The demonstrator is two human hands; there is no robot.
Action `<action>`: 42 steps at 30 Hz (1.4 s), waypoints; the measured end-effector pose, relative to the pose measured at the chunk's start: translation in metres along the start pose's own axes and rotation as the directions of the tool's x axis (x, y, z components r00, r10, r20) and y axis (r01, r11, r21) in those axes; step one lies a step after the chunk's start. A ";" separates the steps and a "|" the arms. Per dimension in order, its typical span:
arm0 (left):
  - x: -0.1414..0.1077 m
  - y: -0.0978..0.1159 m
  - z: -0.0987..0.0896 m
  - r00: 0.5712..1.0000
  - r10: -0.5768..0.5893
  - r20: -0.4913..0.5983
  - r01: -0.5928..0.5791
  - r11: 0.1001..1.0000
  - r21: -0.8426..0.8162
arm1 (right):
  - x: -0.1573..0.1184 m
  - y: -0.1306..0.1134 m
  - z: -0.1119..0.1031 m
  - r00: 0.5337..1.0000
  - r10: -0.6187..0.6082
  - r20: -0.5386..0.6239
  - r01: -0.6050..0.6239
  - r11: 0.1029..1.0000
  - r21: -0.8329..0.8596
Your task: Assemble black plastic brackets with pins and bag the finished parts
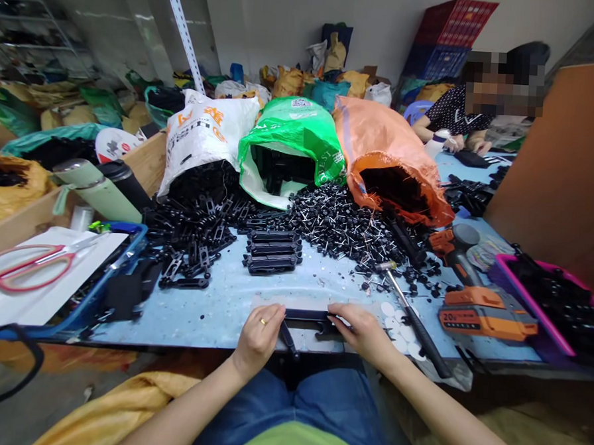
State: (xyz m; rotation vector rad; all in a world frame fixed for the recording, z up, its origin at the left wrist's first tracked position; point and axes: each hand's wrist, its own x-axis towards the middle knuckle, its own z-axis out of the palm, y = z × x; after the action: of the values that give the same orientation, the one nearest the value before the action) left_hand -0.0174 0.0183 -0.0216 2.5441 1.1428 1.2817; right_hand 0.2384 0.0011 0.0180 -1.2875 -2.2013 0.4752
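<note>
Near the front edge of the blue table, a long black plastic bar [306, 314] lies level between my two hands. My left hand [260, 333] has its fingers closed on the bar's left end, beside a short black arm-like piece [287, 340] that slants down. At the other end my right hand [360, 329] pinches the bar between thumb and fingers. Just beyond, several similar black assemblies [273, 253] are stacked in a row. Loose black link pieces [196, 244] are heaped to the left, and black-headed metal pins [332, 218] are piled behind.
White [207, 128], green [296, 133] and orange [390, 148] sacks lie open at the back. Right are a hammer [414, 321], a cordless drill [486, 312] and a pink-rimmed bin [536, 305]. Left, scissors [36, 262] rest over a blue tray [73, 320]. A co-worker [476, 119] sits far right.
</note>
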 end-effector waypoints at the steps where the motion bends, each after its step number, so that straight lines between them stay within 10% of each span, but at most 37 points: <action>1: 0.000 -0.002 0.000 1.000 0.025 0.000 -0.025 1.000 -0.005 | -0.001 0.000 0.000 1.000 -0.003 -0.006 0.003 1.000 0.004; 11: 0.003 -0.010 -0.008 0.996 0.087 0.030 -0.085 0.995 -0.042 | -0.016 0.011 0.006 0.992 -0.090 -0.083 0.089 0.996 -0.015; 16: 0.015 0.020 -0.007 0.988 0.067 0.139 -0.088 0.984 0.152 | -0.031 0.031 0.021 0.991 -0.118 -0.061 0.115 0.992 -0.059; 24: 0.046 0.057 0.034 0.817 -0.102 0.567 0.063 0.994 0.088 | -0.032 0.050 0.020 0.964 -0.254 0.079 0.263 0.956 -0.133; 35: 0.037 0.059 0.043 0.843 -0.163 0.512 0.116 0.986 0.123 | -0.026 0.055 0.009 0.929 -0.278 0.243 0.328 0.923 -0.201; 42: 0.014 0.079 0.007 0.918 -0.192 0.348 0.138 0.975 0.174 | -0.015 0.017 0.001 0.966 -0.240 0.101 0.257 0.938 -0.231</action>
State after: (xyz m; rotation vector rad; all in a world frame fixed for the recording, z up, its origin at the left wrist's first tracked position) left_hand 0.0392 -0.0279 0.0129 2.5653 1.3683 0.6724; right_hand 0.2550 -0.0039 0.0042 -1.0999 -2.5021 0.1582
